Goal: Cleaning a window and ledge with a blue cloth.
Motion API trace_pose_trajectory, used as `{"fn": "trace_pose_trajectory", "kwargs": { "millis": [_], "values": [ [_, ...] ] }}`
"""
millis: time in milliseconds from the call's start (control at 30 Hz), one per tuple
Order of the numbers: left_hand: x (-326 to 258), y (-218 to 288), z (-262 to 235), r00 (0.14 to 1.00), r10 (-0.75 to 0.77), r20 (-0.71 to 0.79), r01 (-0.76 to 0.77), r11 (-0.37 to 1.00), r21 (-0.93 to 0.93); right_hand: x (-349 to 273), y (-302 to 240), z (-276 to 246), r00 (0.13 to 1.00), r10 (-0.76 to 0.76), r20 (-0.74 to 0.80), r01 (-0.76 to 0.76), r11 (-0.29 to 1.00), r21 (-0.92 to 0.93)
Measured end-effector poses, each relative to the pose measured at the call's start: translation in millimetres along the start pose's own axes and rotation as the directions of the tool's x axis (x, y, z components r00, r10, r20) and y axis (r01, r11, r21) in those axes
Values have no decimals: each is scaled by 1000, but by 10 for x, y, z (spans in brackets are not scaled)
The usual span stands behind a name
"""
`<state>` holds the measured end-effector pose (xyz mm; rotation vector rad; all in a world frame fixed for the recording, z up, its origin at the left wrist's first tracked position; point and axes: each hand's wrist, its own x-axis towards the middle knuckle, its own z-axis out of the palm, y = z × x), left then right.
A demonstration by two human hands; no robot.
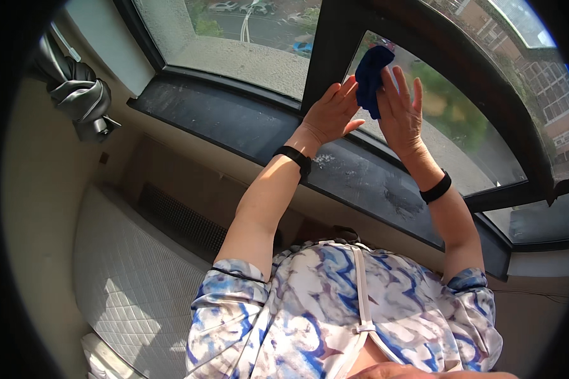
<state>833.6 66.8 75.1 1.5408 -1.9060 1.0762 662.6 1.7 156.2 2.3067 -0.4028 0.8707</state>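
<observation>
A dark blue cloth [371,79] is bunched up between my two hands, in front of the pane [452,114] of a dark-framed window. My right hand [400,117] has the cloth along its thumb side, with its other fingers stretched upward and apart. The cloth hides the right thumb. My left hand [332,112] reaches in from the left, palm turned toward the cloth and fingers extended. Its fingertips come up to the cloth's left edge; whether they touch it is hard to tell. Each wrist wears a black band.
Below the window runs a dark sill [234,120] with pale smudges. A thick frame post [332,47] separates the panes. At the left hangs a knotted grey curtain [82,98]. A quilted mattress [129,284] leans at the lower left, beside a dark grille [180,218].
</observation>
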Motion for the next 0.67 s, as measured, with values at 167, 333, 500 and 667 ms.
{"fn": "trace_pose_trajectory", "kwargs": {
  "millis": [167,333,500,667],
  "values": [
    [-25,-7,-46,993,20,119,-3,989,-148,236,-41,41,998,-53,-37,54,998,42],
    [8,18,-99,992,14,129,-10,999,-34,135,67,-42,994,-111,9,111,994,-21],
    [37,44,-204,981,-6,193,-19,991,129,-259,311,-150,988,-150,33,152,985,-83],
    [46,86,-243,968,-33,250,-17,981,193,-882,605,-276,999,-34,35,38,993,-108]
  ]
}}
